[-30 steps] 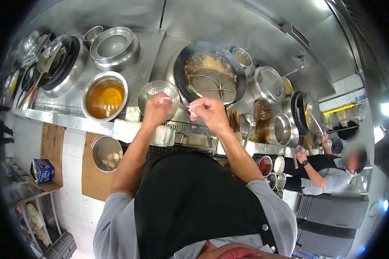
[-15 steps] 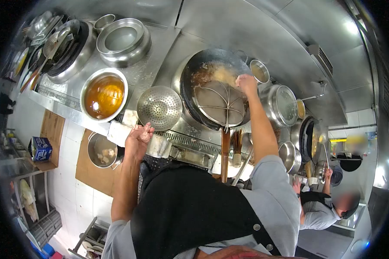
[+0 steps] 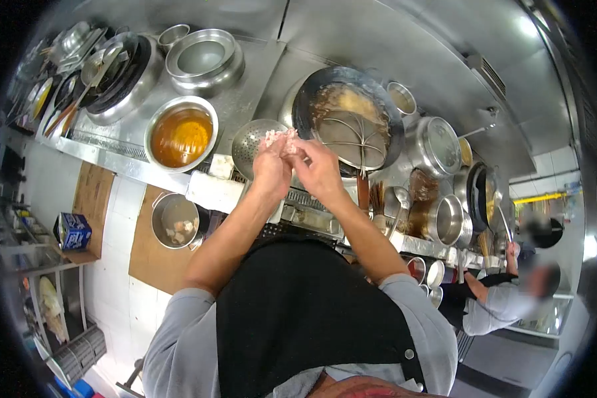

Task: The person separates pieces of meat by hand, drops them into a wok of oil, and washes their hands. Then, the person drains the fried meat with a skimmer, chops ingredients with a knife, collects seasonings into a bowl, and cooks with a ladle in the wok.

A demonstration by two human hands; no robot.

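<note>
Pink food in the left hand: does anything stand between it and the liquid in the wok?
Yes: beside the pink food, toward the wok, comes the right hand, then the wok's rim. Wire ribs span the near part of the liquid; the far part looks uncovered.

Pale pink meat [image 3: 280, 138], in small, ragged bits, sits as a loose, uneven clump in the left hand [image 3: 272, 171], showing above its fingers. The right hand [image 3: 318, 170] closes in alongside, fingertips at the clump's edge. The meat's lower part is hidden behind the left hand.
</note>
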